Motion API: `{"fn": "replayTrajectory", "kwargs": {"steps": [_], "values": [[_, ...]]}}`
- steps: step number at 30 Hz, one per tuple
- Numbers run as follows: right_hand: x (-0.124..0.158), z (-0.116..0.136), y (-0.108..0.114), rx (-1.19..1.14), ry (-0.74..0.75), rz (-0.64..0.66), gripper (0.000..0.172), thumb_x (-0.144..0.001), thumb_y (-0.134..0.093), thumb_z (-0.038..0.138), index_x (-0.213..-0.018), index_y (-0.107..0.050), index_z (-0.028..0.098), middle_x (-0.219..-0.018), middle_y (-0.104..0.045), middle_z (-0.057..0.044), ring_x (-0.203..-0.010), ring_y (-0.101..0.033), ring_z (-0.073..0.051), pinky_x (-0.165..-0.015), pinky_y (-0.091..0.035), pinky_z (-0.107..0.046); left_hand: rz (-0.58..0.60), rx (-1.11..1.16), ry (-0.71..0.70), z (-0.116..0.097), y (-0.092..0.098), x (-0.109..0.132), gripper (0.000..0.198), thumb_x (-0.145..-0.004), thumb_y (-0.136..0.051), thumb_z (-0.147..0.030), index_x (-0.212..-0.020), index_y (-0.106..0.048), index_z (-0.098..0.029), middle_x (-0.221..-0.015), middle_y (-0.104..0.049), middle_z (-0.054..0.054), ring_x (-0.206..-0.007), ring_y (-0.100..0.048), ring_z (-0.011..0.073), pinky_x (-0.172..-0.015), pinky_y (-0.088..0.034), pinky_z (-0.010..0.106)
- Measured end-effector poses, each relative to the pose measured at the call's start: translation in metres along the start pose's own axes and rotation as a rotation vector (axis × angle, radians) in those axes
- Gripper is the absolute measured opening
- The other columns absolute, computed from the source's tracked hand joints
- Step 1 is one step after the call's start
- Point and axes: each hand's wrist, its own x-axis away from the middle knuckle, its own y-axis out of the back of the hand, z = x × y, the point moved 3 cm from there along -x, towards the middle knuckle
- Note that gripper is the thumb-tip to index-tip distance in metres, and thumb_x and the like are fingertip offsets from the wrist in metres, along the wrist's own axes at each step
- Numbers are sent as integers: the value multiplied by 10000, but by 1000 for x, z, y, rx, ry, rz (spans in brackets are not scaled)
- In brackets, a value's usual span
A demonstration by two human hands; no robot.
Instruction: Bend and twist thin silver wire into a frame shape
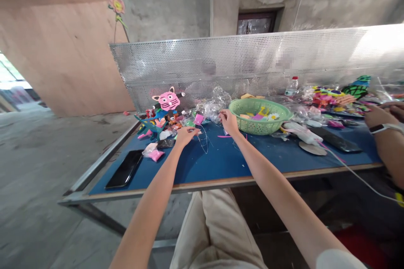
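**Reaching across a blue tabletop (217, 164)**

Holds the left hand (187, 135) with thumb and fingers drawn narrow, right beside a thin looped strand (207, 148) on the tabletop — cannot tell whether pinching it. Curls the fingers of the right hand (229, 122) close together at the left side of the green basket (260, 127) — cannot tell whether holding anything. Has a pink packet (198, 119) just beyond the left hand, a pink cat figure (169, 101) farther back.
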Motion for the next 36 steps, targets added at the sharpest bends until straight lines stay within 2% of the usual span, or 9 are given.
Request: {"fn": "replayTrajectory", "kwargs": {"steps": [4,8,12,16,19,24,28,32,36], "values": [[6,3,-8,-96,-32,79,138,-893,-531,293,-978,-578,195,-785,-717,-47,-606,-680,-175,-615,-560,-304,-11,277,43,0,-1,-2,328,-785,-720,-428,-959,-749,-152,-853,-766,98,-574,-607,147,-508,-431,244],[10,-6,-19,-105,-46,185,224,-872,-578,258,-1081,-587,179,-788,-728,-41,-626,-705,-172,-626,-586,-302,-140,493,-68,-8,7,-3,412,-778,-725,-481,-1029,-736,-154,-960,-761,102,-573,-597,118,-510,-453,237],[10,-10,-24,-136,-65,212,181,-860,-637,322,-956,-653,169,-755,-721,-49,-599,-700,-167,-593,-589,-287,-242,527,-208,-19,13,0,411,-799,-715,-479,-1069,-737,-170,-1017,-758,91,-524,-582,94,-455,-425,216],[10,0,-27,-337,-147,210,267,-837,-672,423,-870,-682,158,-698,-697,-39,-533,-672,-152,-522,-572,-263,-268,506,-244,-26,13,5,371,-823,-703,-450,-1070,-743,-177,-1041,-760,94,-583,-658,130,-488,-491,226],[13,15,-28,-524,-173,272,353,-814,-702,443,-1015,-707,153,-680,-696,-20,-491,-640,-132,-482,-547,-247,-276,507,-224,-26,12,6,355,-829,-699,-433,-1068,-736,-174,-1052,-758,102,-665,-710,173,-513,-526,240],[23,38,-35,-667,-203,579,615,-785,-755,416,-1333,-605,181,-726,-722,-12,-525,-643,-123,-503,-549,-241,-221,472,-251,-27,7,9,357,-847,-676,-448,-1064,-716,-167,-1063,-754,111,-794,-745,224,-524,-547,244],[23,44,-35,-624,-130,475,552,-791,-737,451,-1261,-663,173,-697,-713,-8,-493,-626,-115,-485,-538,-236,-154,423,-331,-32,5,12,355,-848,-679,-438,-1060,-731,-158,-1027,-763,107,-892,-741,249,-695,-608,318],[20,43,-31,-485,-52,341,440,-793,-720,480,-1089,-735,155,-704,-720,-32,-501,-651,-140,-502,-558,-262,-93,275,-427,-39,5,15,300,-848,-685,-401,-1036,-764,-181,-1073,-761,89,-1021,-712,261,-923,-571,387],[17,40,-26,-492,-44,204,388,-802,-704,498,-970,-742,150,-738,-730,-55,-590,-701,-186,-584,-605,-310,-16,313,-446,-40,1,15,393,-852,-682,-390,-1189,-702,-189,-1236,-702,95,-1123,-673,261,-954,-557,386]]}}
